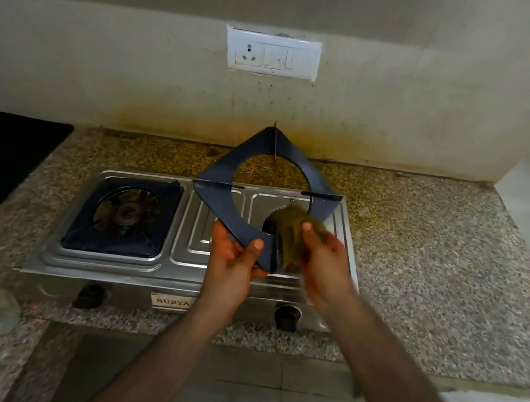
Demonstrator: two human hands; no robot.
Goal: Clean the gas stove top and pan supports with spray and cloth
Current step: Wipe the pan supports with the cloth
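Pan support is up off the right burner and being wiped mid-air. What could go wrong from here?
1. The left hand holds the lifted pan support by one corner only, so it could slip under the wiping and drop onto the stove top.
2. The right hand rubs the cloth next to an upright prong, where it could snag.
3. The raised far corner sits close to the stained wall and might knock it.

Two pan supports (261, 179) (124, 214), two knobs (89, 295) (287, 317), one cloth (297, 229), one stove (130, 266).
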